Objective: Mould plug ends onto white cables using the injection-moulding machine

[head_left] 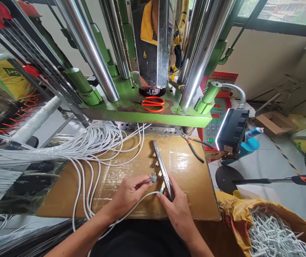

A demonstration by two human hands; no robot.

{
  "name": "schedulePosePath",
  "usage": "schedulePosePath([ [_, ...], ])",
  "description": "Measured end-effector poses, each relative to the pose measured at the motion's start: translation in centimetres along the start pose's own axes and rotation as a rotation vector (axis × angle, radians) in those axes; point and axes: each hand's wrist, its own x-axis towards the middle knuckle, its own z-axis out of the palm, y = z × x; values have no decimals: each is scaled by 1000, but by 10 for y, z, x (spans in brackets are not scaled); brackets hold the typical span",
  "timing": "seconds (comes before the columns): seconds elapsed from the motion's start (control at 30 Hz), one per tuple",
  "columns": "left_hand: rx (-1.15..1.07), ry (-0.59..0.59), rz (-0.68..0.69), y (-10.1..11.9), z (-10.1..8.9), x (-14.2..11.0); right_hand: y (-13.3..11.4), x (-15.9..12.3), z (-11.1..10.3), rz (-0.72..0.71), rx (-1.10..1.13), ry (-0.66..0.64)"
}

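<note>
My right hand (pixel 177 203) grips the near end of a long grey metal bar (pixel 161 164), which is tilted above the cardboard. Small gold-coloured pieces (pixel 160 174) stick out along the bar's left side. At the near end a white cable (pixel 142 197) with a greenish tip meets the bar by my right thumb. Just left of the bar, my left hand (pixel 134 192) pinches a small connector (pixel 153 177) with a clear and greenish end. Cardboard (pixel 187 192) covers the work surface under both hands.
A green press (pixel 131 114) with steel columns stands ahead, red-handled scissors (pixel 153 103) on its plate. Pliers (pixel 194 148) lie at the cardboard's right. Bundled white cables (pixel 88 142) spread from the left. A black lamp (pixel 233 130) and a sack (pixel 238 214) of white pieces are at right.
</note>
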Motion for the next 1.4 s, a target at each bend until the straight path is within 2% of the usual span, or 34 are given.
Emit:
schedulePosePath([
  [0.17,43,-58,261,-9,0,6,2,0,1,-9,27,2],
  [0.37,186,52,499,-19,5,10,6,2,0,-4,12,5],
  [0.47,228,90,559,-19,5,11,6,2,0,-8,11,2],
  [0.63,250,90,581,-19,4,11,3,2,0,-11,18,3],
  [0.8,202,103,559,-22,8,13,3,1,0,-17,12,-6],
  [0.9,133,82,490,-17,8,17,4,1,-2,-57,28,-22],
  [1.03,48,25,280,-7,2,21,5,2,-3,-82,61,-21],
  [1.17,-120,116,-44,-6,-6,20,9,4,-3,-46,43,-9],
  [1.23,-191,137,-161,-9,-9,21,9,4,-3,-29,34,-10],
  [1.3,-163,98,-135,-12,-11,24,7,4,-4,-23,39,-21],
  [1.4,-2,10,88,-17,-14,30,6,4,-4,-22,47,-32],
])
